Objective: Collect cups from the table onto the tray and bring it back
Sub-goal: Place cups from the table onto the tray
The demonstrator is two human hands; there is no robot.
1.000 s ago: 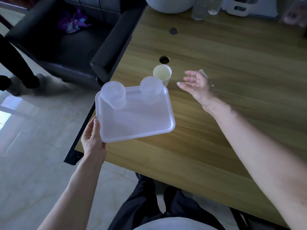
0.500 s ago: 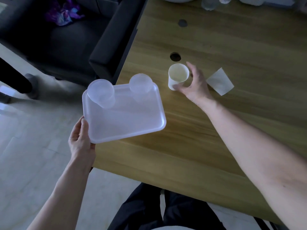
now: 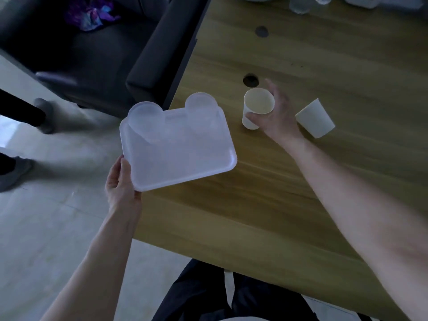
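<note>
My left hand (image 3: 121,185) grips the near left corner of a translucent white tray (image 3: 185,163), held over the wooden table's (image 3: 324,170) left edge. Two clear plastic cups stand on the tray's far side, one at the left (image 3: 144,117) and one at the right (image 3: 201,105). My right hand (image 3: 275,117) is wrapped around an upright white paper cup (image 3: 257,107) just right of the tray. Another white paper cup (image 3: 315,121) lies on its side on the table to the right of that hand.
A dark sofa (image 3: 97,56) with a purple cloth (image 3: 90,15) stands left of the table. Another person's feet (image 3: 14,172) are on the tiled floor at the left. Two round holes (image 3: 250,80) are in the tabletop. Bottles and white containers line the far edge (image 3: 301,4).
My right hand reached the upright paper cup and closed around it. The lying cup came into view beside the hand. The tray stayed in my left hand.
</note>
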